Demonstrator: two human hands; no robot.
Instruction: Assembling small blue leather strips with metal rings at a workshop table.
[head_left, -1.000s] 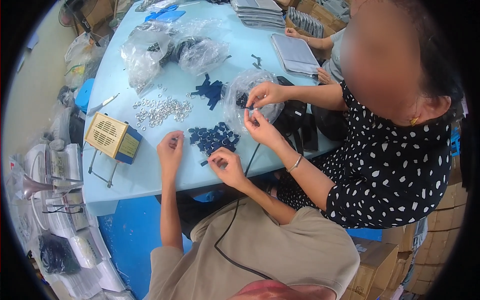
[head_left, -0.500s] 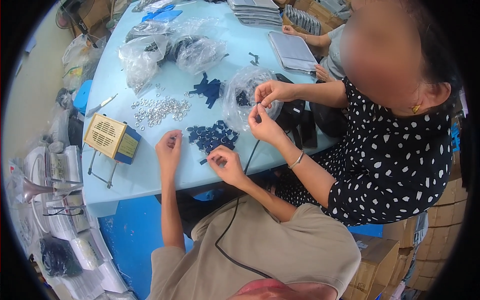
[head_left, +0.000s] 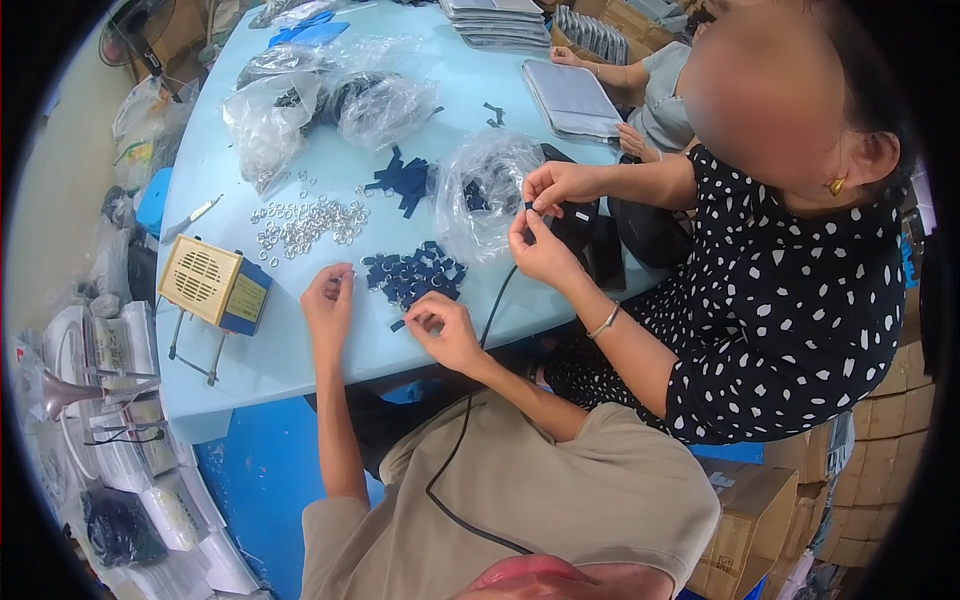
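Over the near side of the table, my left hand (head_left: 328,298) is closed, thumb and fingers pinched together. What it pinches, if anything, is too small to make out. My right hand (head_left: 446,330) is also closed, with a short navy fabric strip (head_left: 398,325) showing at its fingertips. Just beyond and between my hands lies a pile of navy fabric loops (head_left: 415,272) with metal rings on them. Loose silver metal rings (head_left: 312,226) are spread farther left. Flat navy strips (head_left: 403,180) lie in a heap behind the loops.
A yellow-and-blue boxy device (head_left: 212,285) on metal legs stands at left, near a cutter knife (head_left: 192,215). Clear plastic bags (head_left: 270,125) lie farther back. To my right, a co-worker's hands (head_left: 545,225) hold a small dark piece beside an open plastic bag (head_left: 480,215).
The whole view has shifted slightly, so the table sits a little more to the left. My hands keep nearly the same pose and place over the table.
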